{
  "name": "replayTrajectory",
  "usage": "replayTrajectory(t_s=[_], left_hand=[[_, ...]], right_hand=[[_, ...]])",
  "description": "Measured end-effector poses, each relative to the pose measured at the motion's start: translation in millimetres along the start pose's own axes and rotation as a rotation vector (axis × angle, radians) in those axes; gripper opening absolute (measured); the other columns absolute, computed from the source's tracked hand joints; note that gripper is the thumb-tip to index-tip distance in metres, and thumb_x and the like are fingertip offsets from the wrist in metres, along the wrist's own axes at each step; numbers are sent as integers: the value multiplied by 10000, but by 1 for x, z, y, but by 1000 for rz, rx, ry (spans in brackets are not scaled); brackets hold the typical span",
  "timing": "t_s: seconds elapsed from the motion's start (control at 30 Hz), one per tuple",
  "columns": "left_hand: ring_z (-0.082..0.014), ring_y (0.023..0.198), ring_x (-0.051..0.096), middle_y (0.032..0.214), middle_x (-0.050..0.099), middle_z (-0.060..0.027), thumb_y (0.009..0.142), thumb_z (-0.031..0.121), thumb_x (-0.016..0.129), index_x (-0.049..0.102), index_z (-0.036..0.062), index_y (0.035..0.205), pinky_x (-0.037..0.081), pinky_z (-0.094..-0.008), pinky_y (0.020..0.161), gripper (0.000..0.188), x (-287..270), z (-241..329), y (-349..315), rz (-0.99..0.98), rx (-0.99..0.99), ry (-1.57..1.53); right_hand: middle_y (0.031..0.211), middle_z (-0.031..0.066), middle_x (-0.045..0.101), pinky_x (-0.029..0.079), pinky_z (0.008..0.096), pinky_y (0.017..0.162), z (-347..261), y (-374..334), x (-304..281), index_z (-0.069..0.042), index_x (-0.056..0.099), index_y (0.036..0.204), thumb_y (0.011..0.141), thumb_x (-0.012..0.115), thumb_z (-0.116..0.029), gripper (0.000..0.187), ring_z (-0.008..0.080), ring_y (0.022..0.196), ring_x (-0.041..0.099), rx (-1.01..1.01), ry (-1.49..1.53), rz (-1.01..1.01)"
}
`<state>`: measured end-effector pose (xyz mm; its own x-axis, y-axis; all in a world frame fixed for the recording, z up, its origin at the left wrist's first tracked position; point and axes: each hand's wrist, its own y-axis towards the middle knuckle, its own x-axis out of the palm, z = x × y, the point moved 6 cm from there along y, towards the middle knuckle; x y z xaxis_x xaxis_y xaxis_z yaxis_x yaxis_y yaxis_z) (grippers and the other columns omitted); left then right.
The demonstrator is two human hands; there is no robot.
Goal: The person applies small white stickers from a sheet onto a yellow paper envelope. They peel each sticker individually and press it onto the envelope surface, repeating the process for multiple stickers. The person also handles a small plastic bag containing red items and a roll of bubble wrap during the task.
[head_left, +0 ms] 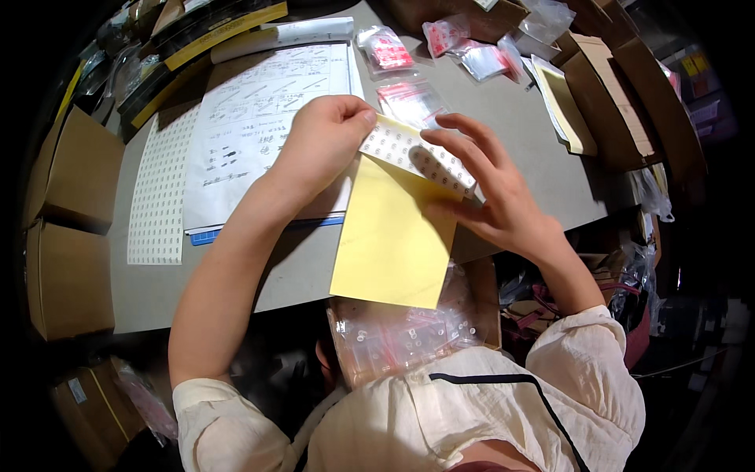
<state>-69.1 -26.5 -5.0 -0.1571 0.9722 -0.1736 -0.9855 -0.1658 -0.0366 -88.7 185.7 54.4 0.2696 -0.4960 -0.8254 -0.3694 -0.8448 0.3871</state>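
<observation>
A sticker sheet (401, 148) is bent over at its top, so a white strip with rows of small printed labels lies over its yellow backing (393, 236). My left hand (334, 138) pinches the strip's upper left corner between thumb and fingers. At the strip's right end is my right hand (503, 193), fingers spread and curved. Its forefinger hovers over the labels and casts a shadow on them, while the thumb lies by the yellow backing. The yellow part hangs down past the table's near edge, above a box of clear bags (409, 334).
Handwritten papers (259, 118) lie on the grey table (291, 271), beside another label sheet (161, 189). Small clear bags with red print (385, 51) are scattered at the back. Cardboard boxes stand at the left (75, 173) and right (621, 102).
</observation>
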Motion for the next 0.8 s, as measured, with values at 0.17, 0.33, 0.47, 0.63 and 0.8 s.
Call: replayTrajectory(t_s=[0.17, 0.33, 0.47, 0.63, 0.8], left_hand=[[-58, 837, 649, 973, 699, -52, 1055, 415, 594, 691, -25, 1136, 522, -202, 661, 459, 11, 21, -5, -144, 45, -187], [-43, 734, 635, 882, 714, -11, 1029, 385, 666, 706, -41, 1227, 516, -203, 661, 471, 17, 38, -18, -225, 83, -144], [-82, 794, 661, 901, 750, -53, 978, 185, 677, 747, -55, 1119, 534, -245, 723, 287, 10, 21, -11, -132, 141, -137], [-123, 921, 710, 1077, 750, -100, 1001, 92, 608, 715, -59, 1208, 572, -240, 859, 278, 15, 31, -14, -251, 158, -294], [-116, 908, 691, 1085, 725, -85, 1011, 138, 495, 688, -42, 1215, 564, -228, 797, 334, 9, 27, -13, -258, -40, -438]], right_hand=[[979, 1, 684, 503, 229, 816, 41, -7, 5, 42, 695, 1166, 1063, 619, -168, 245, 61, 916, 605, 383, 647, 220], [1009, -12, 682, 486, 206, 801, 55, -1, 10, 45, 694, 1206, 1070, 622, -253, 336, 38, 916, 591, 445, 744, 181], [1063, 18, 713, 500, 219, 793, 59, -2, 16, 47, 691, 1252, 1038, 651, -184, 318, 66, 931, 638, 520, 935, 156], [1196, 156, 734, 559, 295, 969, 74, -7, 5, 43, 694, 1283, 934, 605, 8, 362, 205, 1094, 712, 488, 1165, 142], [1161, 181, 752, 545, 339, 993, 65, -6, -4, 65, 759, 1144, 780, 470, 88, 466, 249, 1095, 716, 294, 867, 94]])
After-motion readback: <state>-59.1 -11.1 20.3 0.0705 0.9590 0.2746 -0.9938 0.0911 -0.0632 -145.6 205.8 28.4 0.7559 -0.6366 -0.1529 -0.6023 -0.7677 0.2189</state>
